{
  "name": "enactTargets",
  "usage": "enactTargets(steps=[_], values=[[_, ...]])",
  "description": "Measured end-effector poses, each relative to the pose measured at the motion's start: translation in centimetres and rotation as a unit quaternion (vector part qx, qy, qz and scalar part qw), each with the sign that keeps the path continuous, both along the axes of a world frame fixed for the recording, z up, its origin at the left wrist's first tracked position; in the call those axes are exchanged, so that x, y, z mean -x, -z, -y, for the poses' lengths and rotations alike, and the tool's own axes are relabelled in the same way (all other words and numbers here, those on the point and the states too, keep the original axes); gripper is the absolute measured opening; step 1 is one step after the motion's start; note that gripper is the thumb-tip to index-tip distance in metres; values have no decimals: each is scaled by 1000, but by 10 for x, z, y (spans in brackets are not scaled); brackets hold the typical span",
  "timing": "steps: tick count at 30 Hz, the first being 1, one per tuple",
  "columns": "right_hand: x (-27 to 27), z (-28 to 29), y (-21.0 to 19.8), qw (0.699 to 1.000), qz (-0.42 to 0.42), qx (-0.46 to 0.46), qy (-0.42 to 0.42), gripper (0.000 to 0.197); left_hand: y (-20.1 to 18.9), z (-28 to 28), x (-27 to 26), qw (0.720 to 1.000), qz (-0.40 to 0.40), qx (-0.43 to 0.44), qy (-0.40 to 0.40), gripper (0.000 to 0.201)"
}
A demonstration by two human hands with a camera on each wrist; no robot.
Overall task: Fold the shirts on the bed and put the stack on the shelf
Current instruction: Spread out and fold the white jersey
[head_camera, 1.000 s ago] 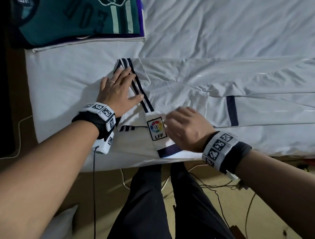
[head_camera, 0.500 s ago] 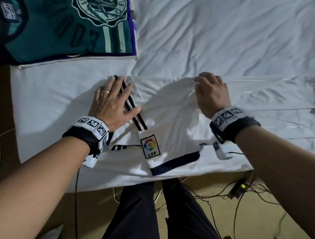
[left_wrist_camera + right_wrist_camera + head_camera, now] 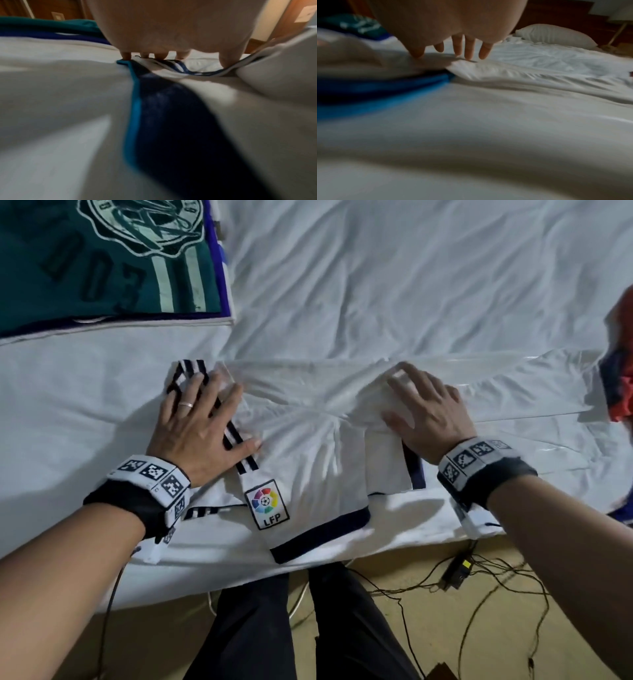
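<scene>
A white football shirt point(image 3: 308, 446) with navy stripes and an LFP sleeve badge point(image 3: 266, 504) lies across the near edge of the bed. My left hand point(image 3: 202, 419) lies flat with spread fingers on its striped shoulder; in the left wrist view the fingertips point(image 3: 126, 56) press the fabric point(image 3: 171, 115). My right hand point(image 3: 424, 412) rests flat on the folded-in sleeve to the right, fingers straight point(image 3: 469, 51). A folded teal shirt point(image 3: 102, 258) tops a small stack at the far left of the bed.
White rumpled bed sheet point(image 3: 394, 285) covers the bed. A red and blue garment point(image 3: 620, 371) lies at the right edge. Cables and a small power box point(image 3: 457, 571) lie on the floor by my legs point(image 3: 294, 628). A pillow point(image 3: 556, 35) lies far off.
My right hand carried the sleeve from the near edge up and over the shirt body, then moved right and flattened on the fold. The left hand stayed pressing the shoulder.
</scene>
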State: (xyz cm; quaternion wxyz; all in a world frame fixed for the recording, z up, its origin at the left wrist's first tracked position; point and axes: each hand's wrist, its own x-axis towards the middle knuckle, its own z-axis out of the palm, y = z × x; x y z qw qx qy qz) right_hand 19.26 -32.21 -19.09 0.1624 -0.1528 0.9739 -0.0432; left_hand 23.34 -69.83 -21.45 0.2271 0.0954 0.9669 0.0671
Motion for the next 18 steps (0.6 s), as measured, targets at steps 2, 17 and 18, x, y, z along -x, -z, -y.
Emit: enactTargets(steps=[2, 17, 18], values=[[-8, -20, -1, 992, 89, -72, 54, 66, 4, 2, 1, 1000, 13, 8, -6, 105], [-111, 204, -35, 977, 140, 51, -154, 36, -9, 15, 2, 997, -54, -44, 20, 57], [-112, 208, -34, 978, 137, 34, -151, 30, -9, 17, 3, 998, -44, -47, 24, 58]])
